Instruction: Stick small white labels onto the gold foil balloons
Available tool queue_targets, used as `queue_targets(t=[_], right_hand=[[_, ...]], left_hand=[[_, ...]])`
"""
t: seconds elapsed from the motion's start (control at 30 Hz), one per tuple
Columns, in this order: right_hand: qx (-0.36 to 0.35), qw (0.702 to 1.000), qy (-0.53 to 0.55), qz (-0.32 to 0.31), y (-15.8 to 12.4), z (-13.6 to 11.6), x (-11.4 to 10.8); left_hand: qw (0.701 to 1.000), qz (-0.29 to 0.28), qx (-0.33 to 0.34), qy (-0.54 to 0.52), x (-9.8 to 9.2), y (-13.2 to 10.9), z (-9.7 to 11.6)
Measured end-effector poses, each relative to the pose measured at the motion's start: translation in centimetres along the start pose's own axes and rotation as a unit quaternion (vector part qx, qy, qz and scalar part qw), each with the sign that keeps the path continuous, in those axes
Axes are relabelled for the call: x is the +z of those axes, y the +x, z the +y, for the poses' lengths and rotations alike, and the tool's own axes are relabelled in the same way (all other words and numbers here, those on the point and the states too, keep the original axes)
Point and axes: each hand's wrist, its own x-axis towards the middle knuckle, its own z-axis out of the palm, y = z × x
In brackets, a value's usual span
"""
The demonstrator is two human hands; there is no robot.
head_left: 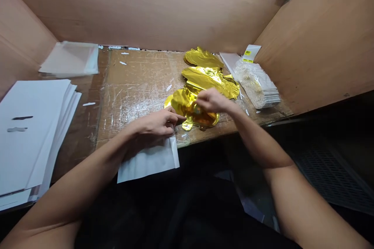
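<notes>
Atop bench (pixel 131 81): three gold balloons (pixel 209 78), right hand (pixel 212 101) on one, left (pixel 154 124) on envelope (pixel 149 161).

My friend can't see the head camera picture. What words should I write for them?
A left hand and a right hand touch a crinkly gold foil balloon on a brown cardboard-covered desk, beside a flat white paper envelope.

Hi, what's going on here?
A person is working with both bare hands at a wooden bench topped with taped cardboard. Their right hand is on a crumpled gold foil balloon, and the fingers of their left hand reach its edge. A white flat bag lies under the left hand. More gold foil lies behind, with white sheets stacked to the left.
</notes>
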Motion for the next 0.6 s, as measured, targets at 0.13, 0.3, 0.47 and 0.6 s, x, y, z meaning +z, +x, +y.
queue_targets(t=[0.13,0.3,0.47,0.6], right_hand=[[0.285,0.93,-0.177,0.148,1.4,2.6,-7.0],[0.097,0.983,-0.097,0.125,-2.7,-3.2,-3.1],[-0.063,0.982,0.147,0.097,-5.5,-6.2,2.2],[0.0,0.965,0.14,0.22,-6.3,-4.0,0.6]], left_hand=[[0.985,0.084,-0.069,-0.133,-0.9,-0.2,-0.4],[0.92,0.24,-0.109,-0.289,-0.7,0.2,0.4],[0.906,0.24,-0.085,-0.337,-0.7,0.1,0.6],[0.93,0.173,-0.065,-0.317,-1.4,-0.4,0.0]])
